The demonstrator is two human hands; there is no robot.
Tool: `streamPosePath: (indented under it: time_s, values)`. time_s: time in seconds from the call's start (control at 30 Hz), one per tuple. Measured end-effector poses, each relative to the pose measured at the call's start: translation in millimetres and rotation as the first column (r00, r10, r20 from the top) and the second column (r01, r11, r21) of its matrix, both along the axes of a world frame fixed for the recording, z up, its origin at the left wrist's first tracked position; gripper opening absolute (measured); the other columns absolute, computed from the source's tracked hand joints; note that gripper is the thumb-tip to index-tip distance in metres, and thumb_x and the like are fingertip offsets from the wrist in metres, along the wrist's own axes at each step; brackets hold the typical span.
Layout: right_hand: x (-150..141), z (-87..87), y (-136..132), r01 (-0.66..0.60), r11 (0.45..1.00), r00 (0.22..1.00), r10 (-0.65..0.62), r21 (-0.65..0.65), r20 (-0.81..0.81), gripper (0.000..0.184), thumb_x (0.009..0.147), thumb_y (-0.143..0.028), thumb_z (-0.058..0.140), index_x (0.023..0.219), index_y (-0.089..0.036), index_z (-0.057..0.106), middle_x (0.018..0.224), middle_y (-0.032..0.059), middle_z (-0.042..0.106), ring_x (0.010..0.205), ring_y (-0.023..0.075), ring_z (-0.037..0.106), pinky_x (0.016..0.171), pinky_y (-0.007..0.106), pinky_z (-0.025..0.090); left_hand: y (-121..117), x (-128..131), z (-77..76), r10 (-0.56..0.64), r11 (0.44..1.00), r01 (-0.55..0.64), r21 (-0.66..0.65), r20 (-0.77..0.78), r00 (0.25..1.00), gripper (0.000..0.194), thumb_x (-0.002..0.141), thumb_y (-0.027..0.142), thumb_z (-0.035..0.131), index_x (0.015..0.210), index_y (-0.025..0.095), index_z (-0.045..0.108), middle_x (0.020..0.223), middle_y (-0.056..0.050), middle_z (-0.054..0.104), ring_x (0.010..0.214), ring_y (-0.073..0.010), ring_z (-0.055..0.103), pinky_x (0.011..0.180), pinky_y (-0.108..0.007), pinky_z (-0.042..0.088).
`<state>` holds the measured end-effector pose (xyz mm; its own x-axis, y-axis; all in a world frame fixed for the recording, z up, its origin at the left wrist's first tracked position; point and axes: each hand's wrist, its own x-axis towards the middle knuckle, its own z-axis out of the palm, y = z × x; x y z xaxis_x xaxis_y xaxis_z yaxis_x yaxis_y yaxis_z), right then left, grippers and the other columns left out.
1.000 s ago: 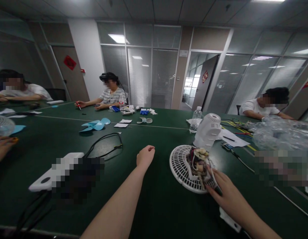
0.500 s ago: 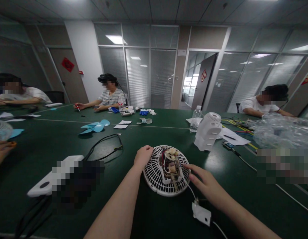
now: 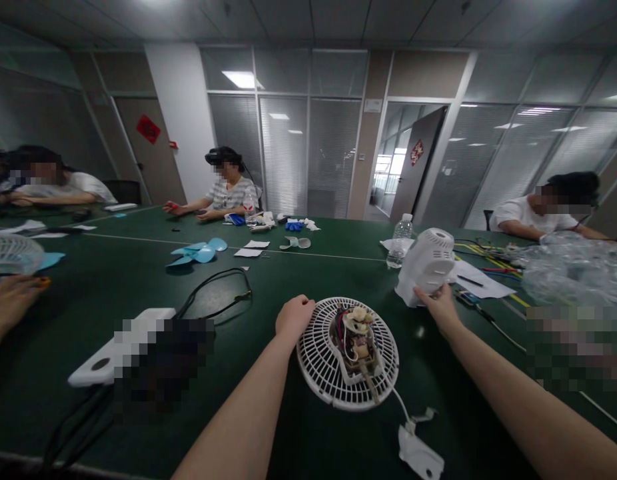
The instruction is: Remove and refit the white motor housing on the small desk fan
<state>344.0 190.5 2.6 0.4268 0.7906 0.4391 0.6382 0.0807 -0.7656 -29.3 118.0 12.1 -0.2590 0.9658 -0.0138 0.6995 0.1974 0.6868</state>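
A round white fan grille (image 3: 316,373) lies on the green table in front of me. An exposed fan motor (image 3: 361,340) with wires sits at its middle. My left hand (image 3: 294,319) grips the far left rim, its fingers curled over the edge. Farther right, my right hand (image 3: 442,308) has its thumb and fingers on the lower part of a white plastic fan housing (image 3: 428,263), which stands upright with vents at its top. A white cord runs from the grille to a small white plastic piece (image 3: 419,453) near the table's front.
A clear water bottle (image 3: 402,237) stands just behind the housing. Blue fan blades (image 3: 196,252), a black cable (image 3: 188,293) and a white device (image 3: 96,363) lie to the left. Crumpled clear plastic (image 3: 573,267) is at right. Co-workers sit around the table; one hand (image 3: 8,303) shows at far left.
My right hand has left the grille, reached forward and right, and taken hold of the white fan housing. My left hand stays on the grille's rim. The view has shifted slightly left.
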Motion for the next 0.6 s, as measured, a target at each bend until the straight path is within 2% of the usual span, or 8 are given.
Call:
streamPosePath:
  time_s: [0.17,0.33,0.4,0.47,0.6]
  values:
    - [-39.7,-17.5,17.1,-0.031,0.996,0.999,0.030,-0.082,-0.021,0.075,0.065,-0.053,0.067,0.127,-0.017,0.044,0.118,0.0174,0.063,0.102,0.0308,0.064,0.087,0.044,0.049,1.9,1.5,-0.4,0.002,1.000,-0.002,-0.006,-0.014,1.000,0.033,0.084,0.047,0.044,0.077,0.025,0.068,0.093,-0.005,0.074,0.085,-0.0226,0.066,0.069,-0.029,0.044]
    - [-85.6,-31.7,23.4,-0.230,0.967,0.973,0.231,-0.111,-0.010,0.052,0.069,-0.040,0.067,0.116,-0.023,0.054,0.110,0.0085,0.068,0.100,0.0247,0.065,0.091,0.041,0.048,2.9,2.7,-0.8,-0.001,1.000,0.001,-0.013,-0.024,1.000,0.032,0.085,0.046,0.043,0.077,0.026,0.068,0.092,-0.005,0.074,0.086,-0.0223,0.066,0.070,-0.029,0.045]
    - [-101.1,-32.2,26.1,-0.263,0.960,0.965,0.263,-0.095,-0.014,0.058,0.068,-0.040,0.069,0.120,-0.022,0.052,0.117,0.0101,0.065,0.109,0.0261,0.061,0.097,0.043,0.044,2.7,2.6,-0.3,-0.002,1.000,0.001,-0.015,-0.026,1.000,0.032,0.085,0.046,0.043,0.078,0.026,0.068,0.092,-0.005,0.074,0.086,-0.0222,0.066,0.070,-0.028,0.045]
    - [-113.1,-28.4,30.8,-0.274,0.960,0.962,0.273,-0.061,-0.022,0.073,0.066,-0.043,0.069,0.131,-0.018,0.044,0.130,0.0150,0.056,0.121,0.0286,0.053,0.103,0.045,0.039,2.4,2.6,0.2,0.001,1.000,-0.001,-0.015,-0.026,1.000,0.032,0.085,0.046,0.043,0.079,0.026,0.068,0.092,-0.005,0.074,0.086,-0.0224,0.066,0.070,-0.029,0.045]
    - [-127.5,-11.2,46.7,-0.336,0.942,0.941,0.337,0.019,-0.044,0.106,0.056,-0.044,0.076,0.144,-0.014,0.025,0.148,0.0185,0.034,0.137,0.0301,0.033,0.113,0.043,0.027,2.5,2.5,0.6,0.007,1.000,-0.008,-0.011,-0.024,1.000,0.033,0.085,0.047,0.043,0.078,0.026,0.068,0.092,-0.005,0.074,0.085,-0.0235,0.067,0.069,-0.030,0.045]
